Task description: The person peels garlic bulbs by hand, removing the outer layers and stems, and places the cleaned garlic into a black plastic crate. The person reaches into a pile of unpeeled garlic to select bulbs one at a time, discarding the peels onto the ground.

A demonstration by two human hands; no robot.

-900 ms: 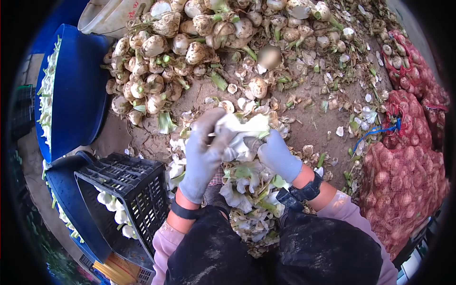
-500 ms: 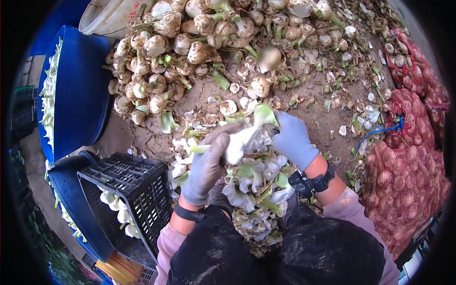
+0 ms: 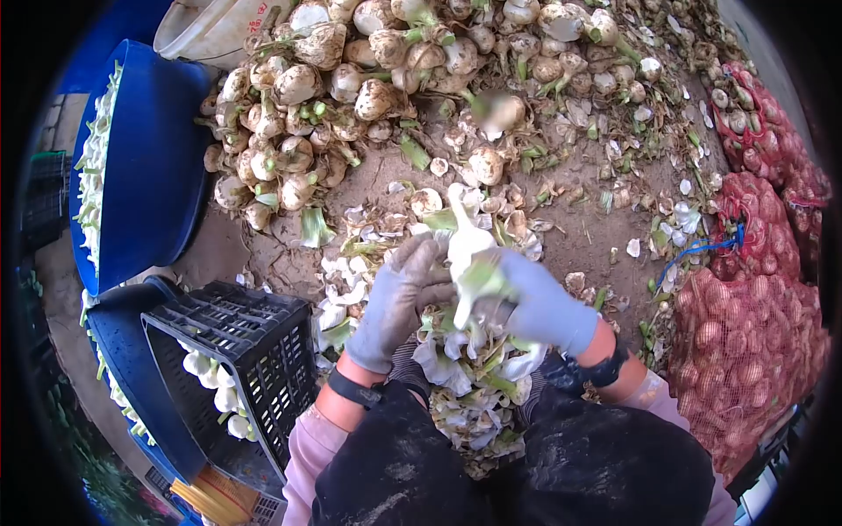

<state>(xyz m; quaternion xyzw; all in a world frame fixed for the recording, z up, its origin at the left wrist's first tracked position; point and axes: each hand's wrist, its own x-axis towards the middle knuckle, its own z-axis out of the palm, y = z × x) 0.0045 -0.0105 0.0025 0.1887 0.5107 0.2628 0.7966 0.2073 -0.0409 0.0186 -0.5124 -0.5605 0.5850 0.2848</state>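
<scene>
Between my two gloved hands is a white garlic bulb, its stem pointing up and away from me. My left hand, in a soiled grey glove, is at the bulb's left side with thumb and fingers apart. Its fingertips come close to the bulb; whether they touch it cannot be made out. My right hand, in a blue-grey glove and slightly blurred, is closed on pale green garlic skin lying against the bulb. Its fingertips are partly hidden. Peeled skins are heaped below, between my legs.
Unpeeled garlic is piled ahead. At left are a blue tub containing white garlic and a tipped black crate with several bulbs. Red net sacks stand at right. A white bucket is at the back left.
The bulb has swung from lying across my left fingers to stem-up between the hands. My left fingers have spread from around it. My right hand has come lower and nearer me.
</scene>
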